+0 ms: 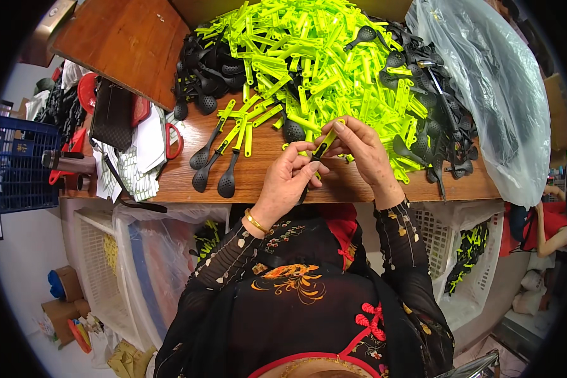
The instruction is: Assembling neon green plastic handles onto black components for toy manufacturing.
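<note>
At frame centre, the left hand (288,178) is pinching a black kitchen utensil (321,150) while the right hand (363,148) is gripping its lime-green handle (331,137) over the tabletop (256,174).

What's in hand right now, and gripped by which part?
One utensil: the right hand pinches its green handle, the left hand its black shaft.

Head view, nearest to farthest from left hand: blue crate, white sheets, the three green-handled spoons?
1. Green-handled spoons: on the table, left of the left hand
2. White sheets: table's left end
3. Blue crate: far left, beyond the table
</note>
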The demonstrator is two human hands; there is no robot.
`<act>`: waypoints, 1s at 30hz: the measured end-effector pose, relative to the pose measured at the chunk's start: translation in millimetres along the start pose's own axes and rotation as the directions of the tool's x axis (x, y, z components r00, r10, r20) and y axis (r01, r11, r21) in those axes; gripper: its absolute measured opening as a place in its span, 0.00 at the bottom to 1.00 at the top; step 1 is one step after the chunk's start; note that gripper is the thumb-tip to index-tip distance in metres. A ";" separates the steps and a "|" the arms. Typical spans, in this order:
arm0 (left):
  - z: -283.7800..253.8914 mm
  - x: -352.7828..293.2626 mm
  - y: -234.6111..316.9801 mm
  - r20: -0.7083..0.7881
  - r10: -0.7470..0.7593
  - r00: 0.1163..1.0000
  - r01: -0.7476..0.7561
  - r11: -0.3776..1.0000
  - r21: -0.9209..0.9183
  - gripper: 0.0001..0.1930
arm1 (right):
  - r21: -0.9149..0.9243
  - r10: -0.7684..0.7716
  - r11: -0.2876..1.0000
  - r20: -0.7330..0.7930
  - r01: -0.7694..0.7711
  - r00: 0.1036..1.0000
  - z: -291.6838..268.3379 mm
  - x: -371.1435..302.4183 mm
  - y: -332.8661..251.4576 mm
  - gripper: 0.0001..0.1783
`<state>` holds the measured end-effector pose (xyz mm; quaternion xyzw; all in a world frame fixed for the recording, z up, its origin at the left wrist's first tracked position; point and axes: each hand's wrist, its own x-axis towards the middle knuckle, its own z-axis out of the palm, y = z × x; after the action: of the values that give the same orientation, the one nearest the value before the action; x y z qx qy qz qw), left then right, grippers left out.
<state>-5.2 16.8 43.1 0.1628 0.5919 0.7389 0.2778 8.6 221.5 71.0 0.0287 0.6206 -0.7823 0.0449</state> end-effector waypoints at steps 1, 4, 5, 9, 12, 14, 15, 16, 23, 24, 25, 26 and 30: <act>-0.3 -0.2 -1.2 -0.008 0.001 1.000 -0.001 1.000 -0.003 0.17 | 0.000 0.001 1.000 0.000 -0.001 1.000 1.3 0.1 1.4 0.17; -2.6 -2.6 3.3 -0.005 -0.019 1.000 0.019 0.999 0.045 0.18 | 0.003 -0.020 1.000 -0.024 0.020 1.000 1.7 0.4 6.2 0.16; 0.3 -4.9 6.2 0.005 -0.019 1.000 0.019 0.999 0.045 0.18 | -0.014 -0.010 1.000 0.016 0.010 1.000 -1.4 1.4 6.9 0.16; 3.9 -12.9 8.1 0.024 -0.022 0.999 0.020 0.997 0.068 0.20 | 0.070 0.039 0.996 0.112 -0.047 0.993 -4.5 2.7 9.6 0.15; -0.5 -11.9 6.0 0.013 -0.038 0.999 0.037 0.999 0.011 0.21 | -0.169 -0.126 0.977 0.036 0.131 0.991 10.7 -3.1 8.8 0.14; -3.6 -9.1 7.5 0.019 -0.068 0.997 0.069 0.997 -0.017 0.21 | -0.206 -0.211 0.955 0.022 0.211 0.977 12.8 -2.3 10.7 0.14; -4.5 -8.9 7.3 0.020 -0.069 0.997 0.069 0.997 -0.017 0.21 | -0.135 -0.117 0.984 0.012 0.117 0.993 10.3 -1.7 8.6 0.14; -5.3 -8.8 6.8 0.019 -0.090 0.996 0.090 0.996 0.019 0.21 | -0.061 -0.021 0.998 0.009 0.022 1.000 8.9 -1.6 7.5 0.14; -0.9 -11.1 9.7 -0.058 0.014 0.998 -0.011 0.999 0.048 0.17 | -0.116 -0.086 0.989 0.085 0.096 0.993 24.9 -9.3 -11.7 0.12; -1.7 -12.2 8.1 -0.056 0.020 0.998 -0.018 0.999 0.027 0.16 | -0.117 -0.089 0.988 0.086 0.099 0.992 27.3 -9.1 -9.8 0.12; -2.8 -12.1 6.3 -0.057 0.022 0.998 -0.020 0.999 0.028 0.16 | -0.187 -0.122 0.973 0.062 0.132 0.991 30.0 -9.0 -5.1 0.12; -3.9 -11.9 4.6 -0.048 0.009 0.999 -0.009 1.000 0.005 0.16 | -0.257 -0.156 0.953 0.041 0.162 0.987 31.8 -9.3 -1.2 0.12; -4.1 -17.7 5.4 -0.031 -0.004 1.000 0.004 1.000 -0.022 0.15 | -0.171 -0.082 0.981 0.060 0.091 0.995 32.5 -7.4 9.0 0.13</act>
<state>5.3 2.2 48.9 0.1472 0.5883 0.7472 0.2719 17.2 188.0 70.4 -0.0230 0.6856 -0.7270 0.0295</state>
